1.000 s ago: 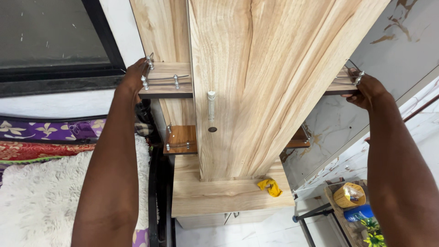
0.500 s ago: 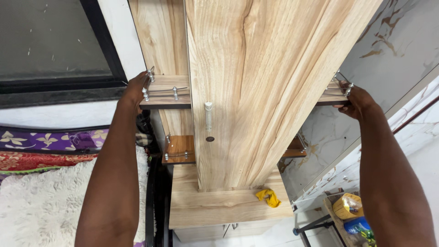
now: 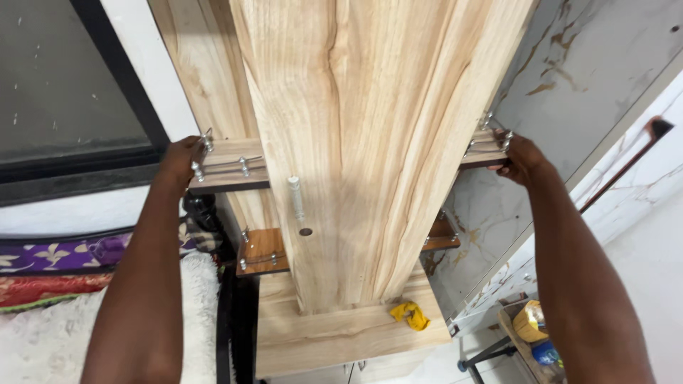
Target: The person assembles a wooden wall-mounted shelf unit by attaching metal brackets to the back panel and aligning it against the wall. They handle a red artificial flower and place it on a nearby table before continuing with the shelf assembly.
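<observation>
Head view: a tall wooden unit stands against the wall, seen from above, its long light-grained panel running down to a base cabinet. Small side shelves with metal rail pins stick out on either side. The left hand is wrapped over the outer end of the upper left shelf, fingers closed around its edge by the pins. The right hand grips the outer end of the upper right shelf the same way, fingers curled under the board. A lower left shelf sits beneath, darker brown, and a yellow cloth lies on the cabinet top near its right front corner.

The unit looks heavy and stiff, a rigid laminated board piece that will not flex but may be top-heavy and prone to tip. The laminate seems smooth, so bare palms could slip; the shelf ends give a firmer hold than the flat panel. The shelves are probably the weak points, so hard pulling there may strain their joints.

A bed with a white fleece lies at the left, and a dark window is above it. A marbled white wall is at the right.
</observation>
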